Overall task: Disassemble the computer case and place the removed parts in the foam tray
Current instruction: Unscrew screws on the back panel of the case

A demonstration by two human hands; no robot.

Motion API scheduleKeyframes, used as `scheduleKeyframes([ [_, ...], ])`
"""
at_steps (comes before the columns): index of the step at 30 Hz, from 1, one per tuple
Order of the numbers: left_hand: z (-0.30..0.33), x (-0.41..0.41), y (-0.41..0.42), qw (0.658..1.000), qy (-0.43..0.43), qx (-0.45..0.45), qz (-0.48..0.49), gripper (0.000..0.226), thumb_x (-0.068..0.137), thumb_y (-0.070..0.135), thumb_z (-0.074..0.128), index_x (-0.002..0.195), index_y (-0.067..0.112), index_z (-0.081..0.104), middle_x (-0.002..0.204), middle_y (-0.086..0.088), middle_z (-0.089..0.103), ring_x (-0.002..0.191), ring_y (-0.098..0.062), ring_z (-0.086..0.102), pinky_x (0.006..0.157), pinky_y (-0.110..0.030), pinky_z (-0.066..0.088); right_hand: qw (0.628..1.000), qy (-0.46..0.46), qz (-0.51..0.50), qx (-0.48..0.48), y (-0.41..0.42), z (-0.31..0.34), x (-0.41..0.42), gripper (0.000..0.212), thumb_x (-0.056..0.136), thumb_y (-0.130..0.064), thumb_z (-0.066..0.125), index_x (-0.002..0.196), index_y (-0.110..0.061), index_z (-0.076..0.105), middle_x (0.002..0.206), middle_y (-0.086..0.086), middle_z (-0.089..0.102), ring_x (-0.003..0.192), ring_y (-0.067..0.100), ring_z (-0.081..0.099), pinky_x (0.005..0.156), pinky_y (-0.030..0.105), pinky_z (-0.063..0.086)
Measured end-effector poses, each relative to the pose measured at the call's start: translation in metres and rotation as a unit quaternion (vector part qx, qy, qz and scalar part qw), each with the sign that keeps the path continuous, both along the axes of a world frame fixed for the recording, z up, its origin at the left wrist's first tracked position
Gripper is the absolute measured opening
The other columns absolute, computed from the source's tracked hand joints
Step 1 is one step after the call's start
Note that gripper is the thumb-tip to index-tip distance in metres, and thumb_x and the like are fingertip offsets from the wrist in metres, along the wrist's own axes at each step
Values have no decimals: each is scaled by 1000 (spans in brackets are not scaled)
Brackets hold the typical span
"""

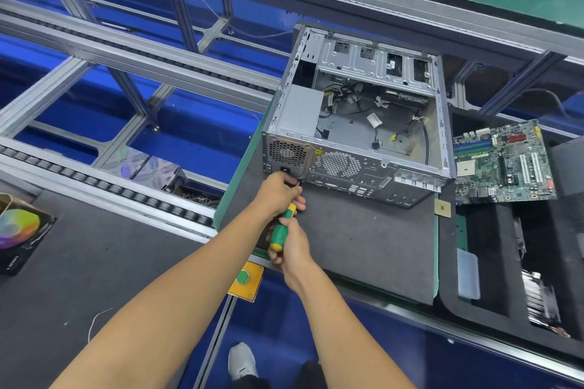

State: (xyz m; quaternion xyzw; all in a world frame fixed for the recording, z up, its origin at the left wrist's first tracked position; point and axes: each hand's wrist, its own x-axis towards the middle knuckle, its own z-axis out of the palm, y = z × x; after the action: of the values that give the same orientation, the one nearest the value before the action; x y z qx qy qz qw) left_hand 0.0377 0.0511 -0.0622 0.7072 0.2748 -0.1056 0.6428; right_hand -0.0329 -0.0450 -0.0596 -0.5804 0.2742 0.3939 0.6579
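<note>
My right hand point(292, 249) grips the green-and-yellow screwdriver point(282, 228); my left hand point(279, 191) pinches its shaft against the computer case point(357, 117) rear on the worktop point(363, 249). The power supply point(300, 110) looks heavy, rigid; I'd lift it by its sides toward the foam tray point(493, 262).

Both hands hold a green-and-yellow screwdriver point(283, 227) against the open computer case's point(357, 123) near rear panel: left hand point(279, 191) at the tip, right hand point(292, 246) round the handle. A motherboard point(502, 164) lies right.
</note>
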Motion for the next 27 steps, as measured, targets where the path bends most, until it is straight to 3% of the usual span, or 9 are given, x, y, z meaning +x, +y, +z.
scheduleKeyframes([
  [4,-4,-1,0,1000,-17,8,-4,23,103,8,57,123,0,51,84,-21,76,65,-24,73,56,-30,59,1000,-18,-2,-7,-1,-1,0,25,95,-36,54,98,-12,60,66,4,62,40,12,48,37,19,32],
  [9,-5,-1,-1,999,-23,-2,-23,24,105,8,52,126,-4,48,85,-19,76,64,-22,73,67,-32,60,998,-31,-37,39,-2,-1,-2,27,96,-29,52,106,-7,62,69,7,70,48,19,61,47,26,47],
  [12,-2,-1,-2,999,-24,-25,-35,24,108,9,45,128,-4,43,86,-16,75,61,-18,72,55,-27,56,993,-6,-85,80,1,2,1,19,97,-23,48,97,-7,58,61,6,63,42,17,52,42,23,42],
  [15,0,0,-4,998,-18,-53,-23,22,109,8,42,129,-1,37,82,-15,72,54,-15,69,48,-25,53,994,-14,-92,49,5,1,4,13,97,-19,47,97,-9,56,60,5,58,42,16,47,41,21,38],
  [20,-5,-3,-4,998,-32,-48,-14,14,107,9,45,119,5,39,80,-16,73,56,-18,69,49,-28,54,996,-40,-80,10,3,-4,1,9,98,-16,48,96,-10,55,68,10,58,52,18,49,41,23,39],
  [27,-8,-3,-3,998,-39,-55,-17,8,104,5,49,107,10,42,70,-9,75,54,-19,69,48,-27,53,995,-68,-77,-8,2,-5,-1,16,99,-17,46,98,-7,57,65,11,57,44,18,46,38,23,36],
])
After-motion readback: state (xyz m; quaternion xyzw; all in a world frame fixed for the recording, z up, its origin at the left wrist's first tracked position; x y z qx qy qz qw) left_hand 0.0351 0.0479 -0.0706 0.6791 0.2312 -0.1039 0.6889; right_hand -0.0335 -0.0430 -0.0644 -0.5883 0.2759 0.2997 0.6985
